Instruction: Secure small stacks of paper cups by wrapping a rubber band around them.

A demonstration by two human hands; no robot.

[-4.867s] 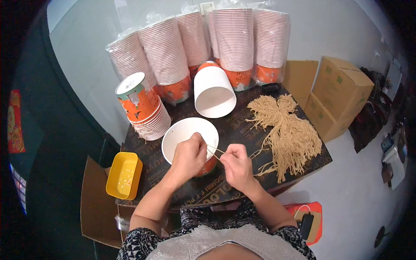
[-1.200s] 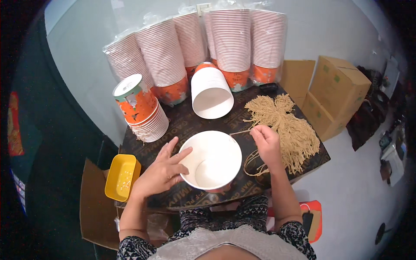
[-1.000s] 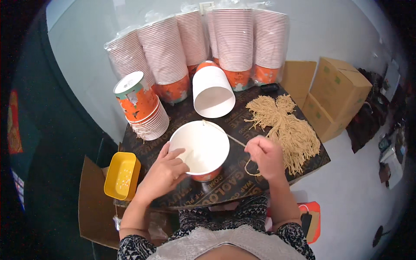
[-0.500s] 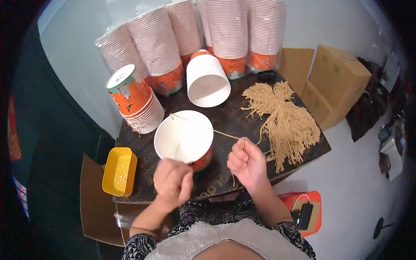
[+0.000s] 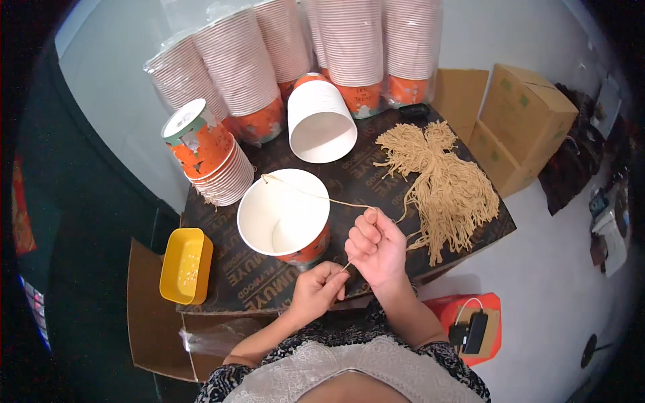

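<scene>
A tan cord [image 5: 310, 194] comes from the far rim of a white-lined paper bucket [image 5: 283, 213] and crosses its mouth to my right hand [image 5: 377, 247]. That hand is closed around the cord, just right of the bucket. Below the bucket, my left hand [image 5: 318, 291] pinches the cord's lower end, so a short stretch runs between the two hands. The bucket stands upright, its outside orange with a printed pattern. To the right lies a bundle of tan cords [image 5: 447, 185], tied near its upper part, with loose strands spread toward my right hand.
Behind, a white bucket [image 5: 323, 131] lies tipped, mouth toward me. Stacked orange buckets [image 5: 205, 151] lean at left, and tall plastic-wrapped stacks [image 5: 245, 67] line the wall. A yellow tray [image 5: 168, 275] with small beads sits at the table's left edge. Cardboard boxes [image 5: 527, 121] stand right.
My left hand has moved right and down from the bucket's near rim and now pinches the cord beside my right hand. The right hand has shifted slightly left; the cord hangs slacker.
</scene>
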